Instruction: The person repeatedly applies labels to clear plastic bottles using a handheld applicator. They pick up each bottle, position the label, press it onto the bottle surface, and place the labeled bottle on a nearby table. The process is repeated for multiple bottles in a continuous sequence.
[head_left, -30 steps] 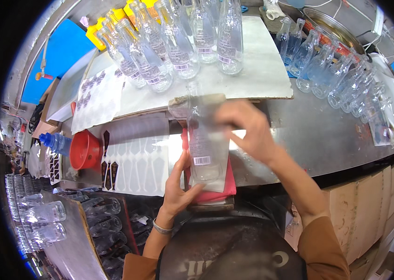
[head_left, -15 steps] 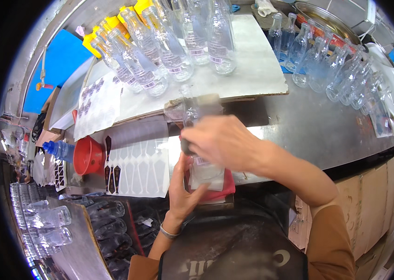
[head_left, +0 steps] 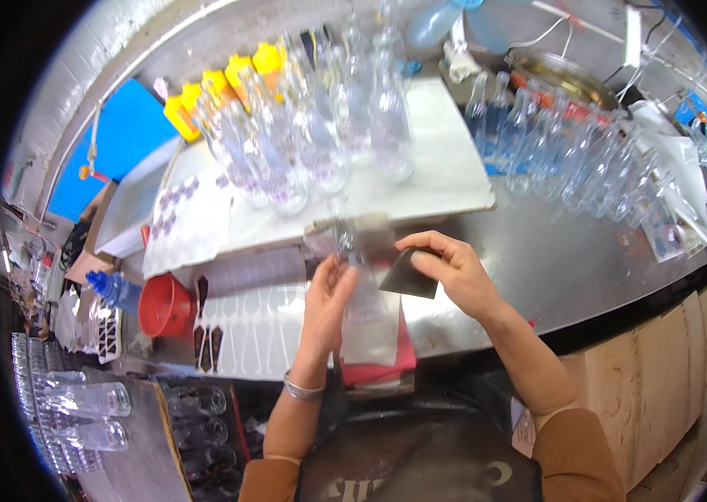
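Note:
A clear glass bottle (head_left: 368, 316) lies in front of me on a red cloth pad (head_left: 395, 361), its neck pointing away. The bottle is smeared by motion. My left hand (head_left: 328, 293) is at the left of its shoulder, thumb and fingers closed in a pinch on the glass. Just right of the bottle, my right hand (head_left: 450, 269) grips a dark, flat squeegee blade (head_left: 414, 278), held apart from the glass. Beyond, a folded cloth (head_left: 320, 238) sits by the bottle's neck. Left of my left hand lies a sheet of tie-shaped stickers (head_left: 253, 322), several dark ones remaining at its left edge.
Several labelled bottles (head_left: 320, 167) stand on a white board (head_left: 445, 159) at the back. More bottles (head_left: 571, 167) line the back right. A red cup (head_left: 165, 308) and a blue-capped bottle (head_left: 115, 289) are at left. Cardboard boxes (head_left: 638, 368) stand below right; crated bottles (head_left: 90, 400) lower left.
My right hand with the squeegee has lifted off the bottle and moved right. My left hand has shifted up along the bottle toward its neck. The view has tilted upward.

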A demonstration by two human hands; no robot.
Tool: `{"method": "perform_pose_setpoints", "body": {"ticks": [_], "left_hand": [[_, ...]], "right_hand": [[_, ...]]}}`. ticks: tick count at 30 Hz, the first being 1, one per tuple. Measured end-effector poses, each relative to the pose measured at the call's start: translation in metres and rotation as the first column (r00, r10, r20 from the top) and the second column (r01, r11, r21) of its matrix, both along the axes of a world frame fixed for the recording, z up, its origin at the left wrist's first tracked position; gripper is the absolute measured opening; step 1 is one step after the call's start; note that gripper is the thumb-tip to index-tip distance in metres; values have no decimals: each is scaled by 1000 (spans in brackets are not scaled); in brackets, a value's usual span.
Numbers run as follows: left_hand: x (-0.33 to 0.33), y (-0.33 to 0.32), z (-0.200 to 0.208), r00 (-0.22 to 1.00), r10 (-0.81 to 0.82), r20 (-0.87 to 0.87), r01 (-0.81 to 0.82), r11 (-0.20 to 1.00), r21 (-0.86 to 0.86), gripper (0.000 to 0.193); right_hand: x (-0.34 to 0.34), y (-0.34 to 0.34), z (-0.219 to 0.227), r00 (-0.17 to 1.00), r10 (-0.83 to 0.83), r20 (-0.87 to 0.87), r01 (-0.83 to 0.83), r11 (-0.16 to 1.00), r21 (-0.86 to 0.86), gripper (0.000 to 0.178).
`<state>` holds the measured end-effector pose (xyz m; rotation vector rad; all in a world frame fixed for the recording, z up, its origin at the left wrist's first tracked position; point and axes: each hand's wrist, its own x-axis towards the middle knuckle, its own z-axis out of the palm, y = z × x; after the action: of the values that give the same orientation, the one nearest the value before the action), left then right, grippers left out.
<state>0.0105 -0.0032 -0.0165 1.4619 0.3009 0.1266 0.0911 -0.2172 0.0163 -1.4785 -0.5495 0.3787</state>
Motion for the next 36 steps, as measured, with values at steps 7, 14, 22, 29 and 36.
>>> {"method": "perform_pose_setpoints", "body": {"ticks": [7,14,22,29,36], "left_hand": [[-33,-37,21,974,-123,189,68,959,274,79],[-48,-26,28,936,-176,304,86,953,289,75],[-37,-8,29,968,-43,249,-11,977,213,63],[-25,19,21,988,63,138,-95,967,237,54],[-11,40,13,986,129,109,-158,936,313,54]], "right_hand": [[15,13,35,971,-13,238,40,994,-105,51],[-2,-24,96,905,-97,414,199,957,-211,33],[168,-37,174,522,-293,801,646,748,-148,47],[319,-11,154,458,-347,818,786,588,-190,46],[398,15,122,497,-378,781,833,461,-307,47]]}}
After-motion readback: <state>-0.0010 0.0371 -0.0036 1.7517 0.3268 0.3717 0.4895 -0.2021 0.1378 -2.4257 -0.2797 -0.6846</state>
